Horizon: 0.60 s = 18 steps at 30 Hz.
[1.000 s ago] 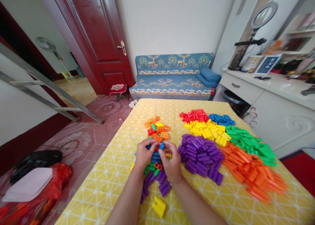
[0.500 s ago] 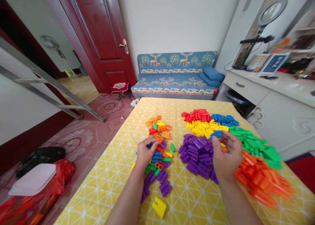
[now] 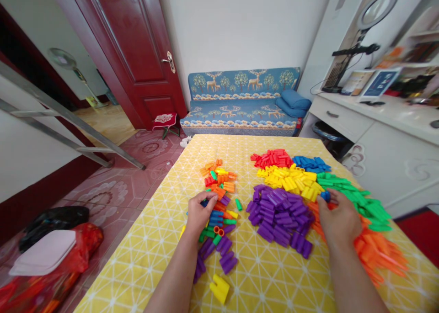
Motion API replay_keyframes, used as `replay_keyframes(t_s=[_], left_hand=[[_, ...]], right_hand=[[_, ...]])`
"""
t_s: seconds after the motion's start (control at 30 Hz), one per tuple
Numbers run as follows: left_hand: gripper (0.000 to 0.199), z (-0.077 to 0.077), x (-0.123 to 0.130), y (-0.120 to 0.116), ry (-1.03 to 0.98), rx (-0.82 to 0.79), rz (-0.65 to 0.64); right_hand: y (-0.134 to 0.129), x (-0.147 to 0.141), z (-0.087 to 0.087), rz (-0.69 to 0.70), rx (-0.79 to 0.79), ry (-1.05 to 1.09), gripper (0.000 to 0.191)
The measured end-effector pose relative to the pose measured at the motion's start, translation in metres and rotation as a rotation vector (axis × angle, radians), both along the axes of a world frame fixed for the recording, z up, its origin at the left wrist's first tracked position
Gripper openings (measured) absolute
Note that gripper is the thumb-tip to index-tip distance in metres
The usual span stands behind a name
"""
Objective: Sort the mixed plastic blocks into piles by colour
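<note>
My right hand pinches a blue plastic building block between thumb and fingers, above where the yellow, green and orange heaps meet. At the left, my left hand rests over a mixed pile of blocks, its thumb and forefinger drawn together. Some dark blue shows under those fingers, but what they grip is hidden. Blue blocks lie just beside that hand, with orange blocks farther back and purple blocks nearer. A lone yellow block sits closest to me.
Sorted heaps lie on the patterned yellow tablecloth: purple, yellow, red, blue, green and orange. Past the table stands a blue sofa; a white cabinet is at right.
My right hand has moved right with the blue block, from over the purple and yellow heaps toward the green and orange ones. The left hand stays at the mixed pile.
</note>
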<state>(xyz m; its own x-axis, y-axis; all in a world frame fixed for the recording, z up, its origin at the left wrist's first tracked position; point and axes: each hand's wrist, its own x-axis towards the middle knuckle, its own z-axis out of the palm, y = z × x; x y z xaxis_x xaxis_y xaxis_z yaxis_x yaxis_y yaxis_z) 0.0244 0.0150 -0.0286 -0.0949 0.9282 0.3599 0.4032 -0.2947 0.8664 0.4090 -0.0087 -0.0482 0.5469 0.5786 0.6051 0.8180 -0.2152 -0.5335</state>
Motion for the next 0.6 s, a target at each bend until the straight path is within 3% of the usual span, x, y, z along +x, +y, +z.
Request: replay_keyframes(t_s=[0.6], left_hand=[[0.014, -0.002, -0.001, 0.000, 0.008, -0.002, 0.000]], right_hand=[[-0.002, -0.011, 0.002, -0.088, -0.168, -0.112, 0.033]])
